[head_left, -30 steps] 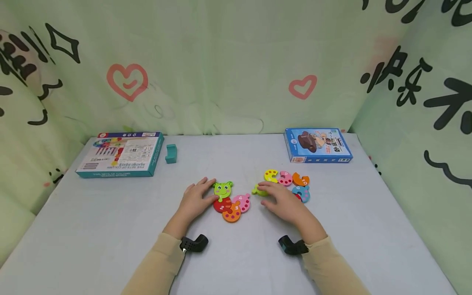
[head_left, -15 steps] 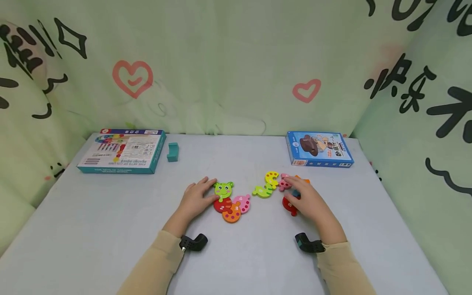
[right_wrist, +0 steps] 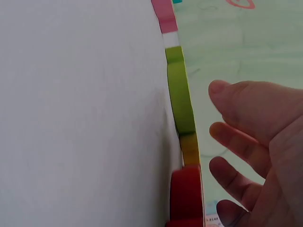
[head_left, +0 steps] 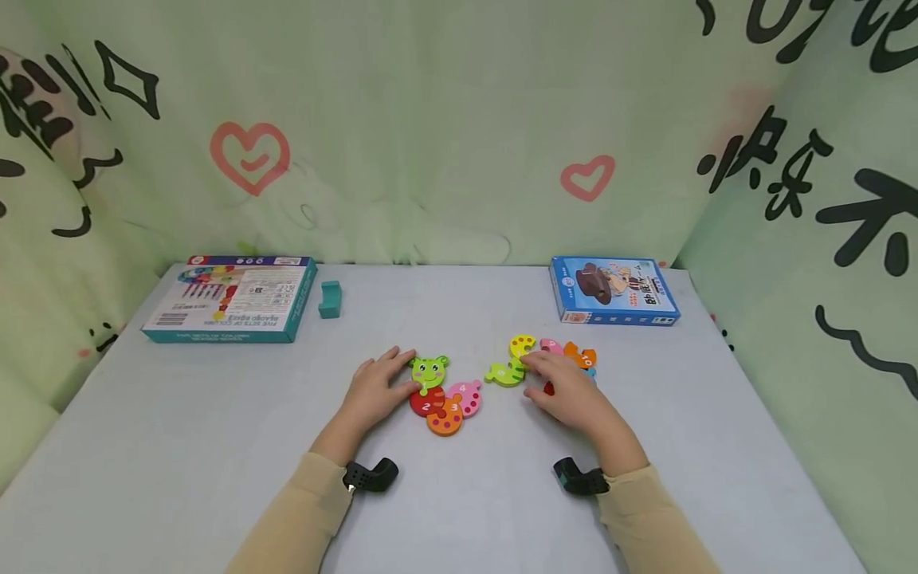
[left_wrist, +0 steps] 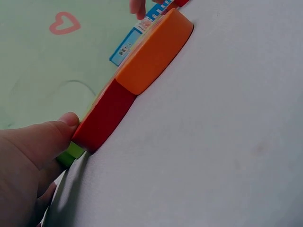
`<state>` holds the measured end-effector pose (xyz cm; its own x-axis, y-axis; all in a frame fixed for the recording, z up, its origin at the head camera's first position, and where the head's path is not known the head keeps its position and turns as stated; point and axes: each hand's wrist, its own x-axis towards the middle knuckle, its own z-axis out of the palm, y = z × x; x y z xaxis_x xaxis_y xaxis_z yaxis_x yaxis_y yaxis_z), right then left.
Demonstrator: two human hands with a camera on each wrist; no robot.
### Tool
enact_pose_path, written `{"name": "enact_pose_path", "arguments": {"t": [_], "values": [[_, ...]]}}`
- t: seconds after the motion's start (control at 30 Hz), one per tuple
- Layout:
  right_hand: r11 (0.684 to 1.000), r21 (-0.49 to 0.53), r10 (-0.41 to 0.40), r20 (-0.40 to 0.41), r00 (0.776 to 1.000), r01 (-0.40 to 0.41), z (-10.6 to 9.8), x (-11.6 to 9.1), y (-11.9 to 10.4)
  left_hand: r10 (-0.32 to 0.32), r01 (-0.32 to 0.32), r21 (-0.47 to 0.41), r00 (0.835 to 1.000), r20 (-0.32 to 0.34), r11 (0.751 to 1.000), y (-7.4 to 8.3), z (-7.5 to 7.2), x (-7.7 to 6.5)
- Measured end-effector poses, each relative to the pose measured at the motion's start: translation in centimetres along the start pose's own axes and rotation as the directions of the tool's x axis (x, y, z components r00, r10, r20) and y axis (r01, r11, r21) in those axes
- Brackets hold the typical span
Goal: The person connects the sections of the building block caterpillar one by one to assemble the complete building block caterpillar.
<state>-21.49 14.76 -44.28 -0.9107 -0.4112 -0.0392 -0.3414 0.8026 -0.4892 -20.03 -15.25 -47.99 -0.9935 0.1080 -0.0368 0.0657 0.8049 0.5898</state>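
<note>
My left hand [head_left: 371, 392] holds a green smiling caterpillar head piece [head_left: 429, 373] from its left, thumb at the lower edge and a finger near the top. Joined to it are a red piece with a 2 [head_left: 423, 403], an orange piece with a 3 [head_left: 443, 421] and a pink piece with a 4 [head_left: 468, 396]. My right hand [head_left: 571, 395] hovers over the loose pieces, thumb and fingers spread apart with nothing between them. Below it a red piece [right_wrist: 186, 194] is partly hidden; a green piece [head_left: 504, 375] and a yellow piece [head_left: 519, 345] lie at its fingertips.
Beyond the right hand lie another pink piece [head_left: 551, 345], an orange piece [head_left: 586, 356] and a mostly covered blue piece [head_left: 591, 372]. A teal-edged box [head_left: 229, 307] and a small teal block [head_left: 331, 300] stand back left, a blue box [head_left: 613, 291] back right.
The right hand moves from over the green piece rightward to the red and blue pieces, then back left partway. The left hand stays at the caterpillar head.
</note>
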Motion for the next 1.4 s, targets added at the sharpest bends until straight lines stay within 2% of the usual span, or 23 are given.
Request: {"name": "enact_pose_path", "arguments": {"t": [0.2,0.43,0.7,0.93,1.17,1.4], "values": [[1.000,-0.012,-0.007,0.024,1.000,0.007,0.7,1.2,-0.9,0.004,-0.004,-0.013,1.000,-0.007,1.000,0.1,0.0,-0.3],[1.000,0.002,-0.005,0.031,0.999,0.005,1.1,2.0,-0.5,0.004,-0.005,-0.020,1.000,-0.015,1.000,0.0,0.3,-0.3],[1.000,-0.007,-0.017,0.051,0.999,0.018,1.8,2.3,0.1,0.013,-0.013,-0.011,1.000,-0.016,1.000,-0.2,0.5,-0.1],[0.998,-0.007,-0.061,0.065,0.996,0.061,1.9,2.2,0.0,0.000,0.000,-0.009,1.000,-0.013,1.000,-0.3,0.5,0.0],[0.998,-0.029,-0.055,0.069,0.996,0.057,2.0,2.1,-0.2,0.005,-0.005,-0.005,1.000,-0.023,1.000,-0.3,0.5,0.0],[1.000,0.009,-0.026,0.075,0.997,0.025,2.0,2.1,-0.4,0.001,-0.001,-0.001,1.000,-0.025,1.000,-0.3,0.3,0.1]]}}
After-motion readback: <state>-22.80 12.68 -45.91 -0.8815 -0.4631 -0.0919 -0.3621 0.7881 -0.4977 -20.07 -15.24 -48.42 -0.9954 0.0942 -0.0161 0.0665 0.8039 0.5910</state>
